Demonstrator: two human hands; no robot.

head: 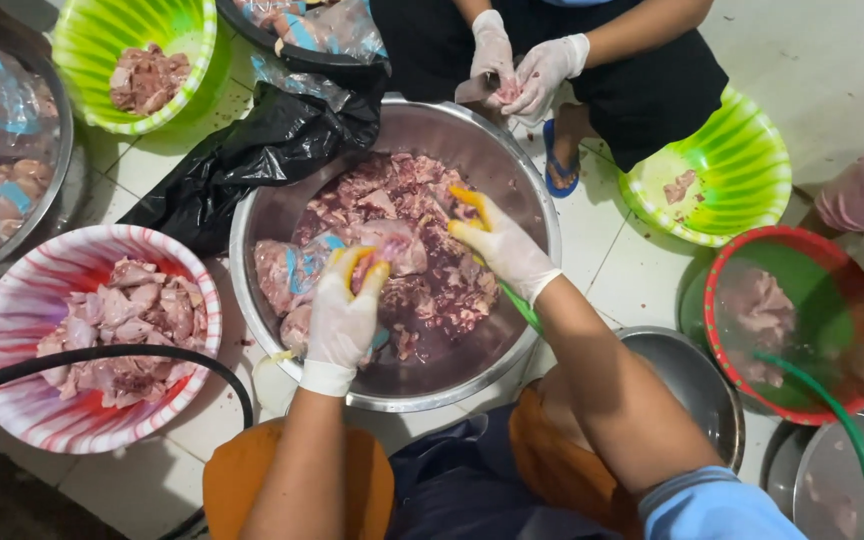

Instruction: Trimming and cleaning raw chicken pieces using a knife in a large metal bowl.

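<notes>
I see a big steel bowl (pixel 282 215) in the middle full of raw meat pieces (pixel 422 270), a pink striped bowl (pixel 12 300) of meat on the near left, and a green bowl (pixel 102 40) with a little meat far left. My left hand (pixel 344 315), in a white glove, is closed around a meat piece (pixel 377 250) over the steel bowl, and my right hand (pixel 497 245) is half open just beside it, touching the meat pile. Everything sits on a white tile floor (pixel 832 60), and another person's gloved hands (pixel 517 65) hold meat on the far side.
</notes>
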